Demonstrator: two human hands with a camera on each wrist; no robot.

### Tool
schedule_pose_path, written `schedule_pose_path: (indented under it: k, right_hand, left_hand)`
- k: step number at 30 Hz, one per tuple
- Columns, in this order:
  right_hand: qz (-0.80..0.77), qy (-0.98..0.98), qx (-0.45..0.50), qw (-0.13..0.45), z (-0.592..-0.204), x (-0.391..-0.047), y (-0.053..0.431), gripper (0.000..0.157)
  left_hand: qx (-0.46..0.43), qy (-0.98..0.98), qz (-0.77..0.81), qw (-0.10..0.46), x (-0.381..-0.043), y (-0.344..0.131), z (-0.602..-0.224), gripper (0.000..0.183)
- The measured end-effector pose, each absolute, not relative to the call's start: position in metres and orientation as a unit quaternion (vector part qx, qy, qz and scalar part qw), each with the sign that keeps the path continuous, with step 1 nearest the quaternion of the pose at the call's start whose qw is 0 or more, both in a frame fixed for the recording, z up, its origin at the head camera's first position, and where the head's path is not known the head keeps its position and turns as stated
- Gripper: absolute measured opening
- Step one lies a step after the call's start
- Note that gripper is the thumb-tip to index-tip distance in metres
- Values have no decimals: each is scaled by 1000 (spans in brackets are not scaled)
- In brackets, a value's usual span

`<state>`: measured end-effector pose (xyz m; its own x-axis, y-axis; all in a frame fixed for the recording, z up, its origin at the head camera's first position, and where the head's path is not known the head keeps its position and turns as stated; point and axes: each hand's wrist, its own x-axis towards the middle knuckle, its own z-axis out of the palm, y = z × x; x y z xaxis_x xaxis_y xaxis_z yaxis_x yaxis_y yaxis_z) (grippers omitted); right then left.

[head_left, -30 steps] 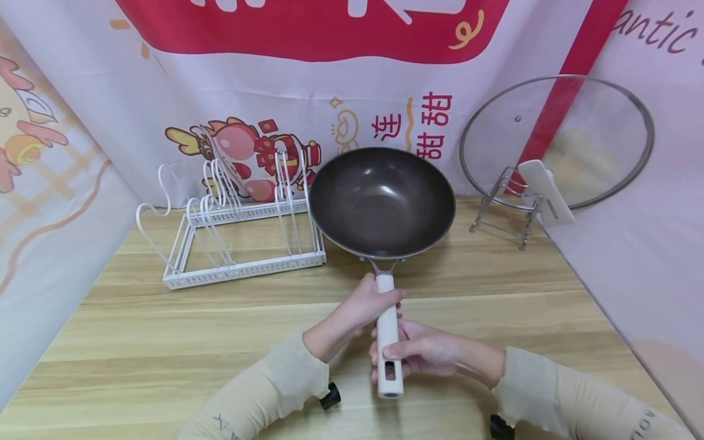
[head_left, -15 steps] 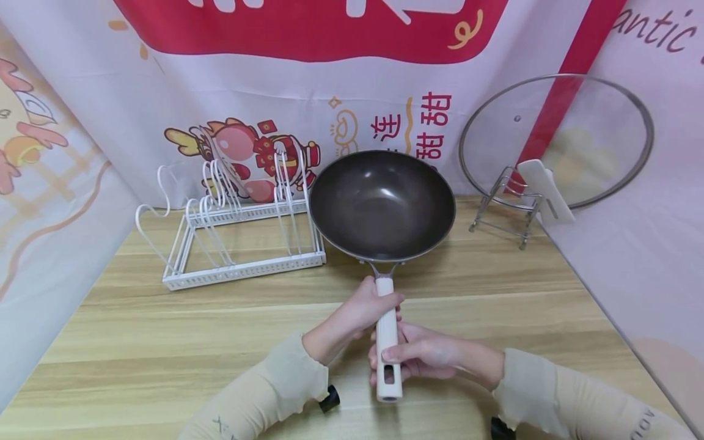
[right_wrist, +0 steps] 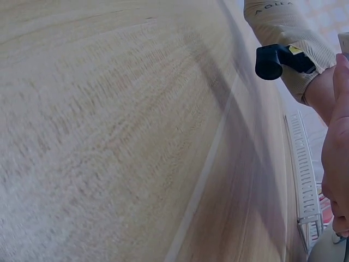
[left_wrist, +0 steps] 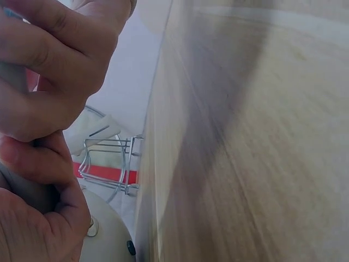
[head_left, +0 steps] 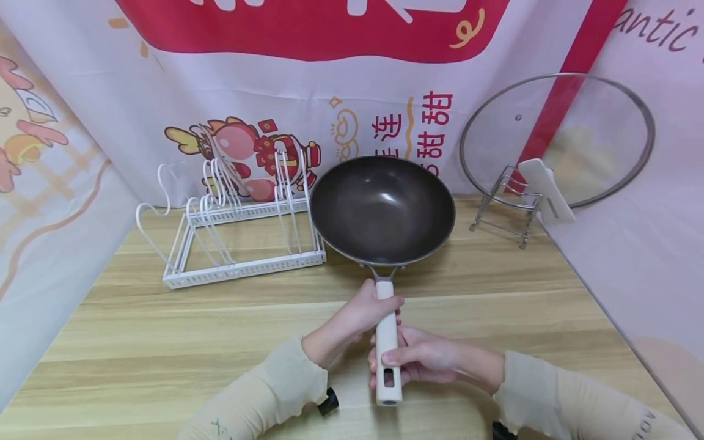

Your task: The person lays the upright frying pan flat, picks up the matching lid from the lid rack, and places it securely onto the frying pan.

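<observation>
A deep frying pan with a dark inside faces up in the middle of the head view, its off-white handle pointing towards me. My left hand grips the handle near the pan, thumb across its top. Close behind it, my right hand holds the handle's end, thumb beside the hanging hole. In the left wrist view, the fingers of both hands curl around the handle, and the pan's pale outer side shows beyond them. The right wrist view catches my left hand at its right edge.
Left of the pan stands a white wire rack with upright dividers, close to the pan's rim. At the back right, a small metal stand bears a large glass lid and a white spatula. Printed cloth walls surround the wooden table.
The pan has come slightly down in the head view, towards me, more of the wall print showing above its rim. Both hands keep their grip on the handle.
</observation>
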<state>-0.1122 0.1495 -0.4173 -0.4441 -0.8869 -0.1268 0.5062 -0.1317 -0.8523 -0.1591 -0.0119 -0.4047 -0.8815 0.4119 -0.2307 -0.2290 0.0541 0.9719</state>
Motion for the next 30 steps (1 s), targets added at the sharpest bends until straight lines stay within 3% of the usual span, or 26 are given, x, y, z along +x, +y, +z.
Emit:
schedule_pose_path:
  k: [9,30]
  right_hand:
    - [-724,441,-220,483,-421,-112,148,22]
    - [-729,436,-211,484,-419,-106,145,25]
  left_hand:
    - [68,682,688,237,-158,-13,-407,12]
    - [71,683,684,247,-154,-17,-404,10]
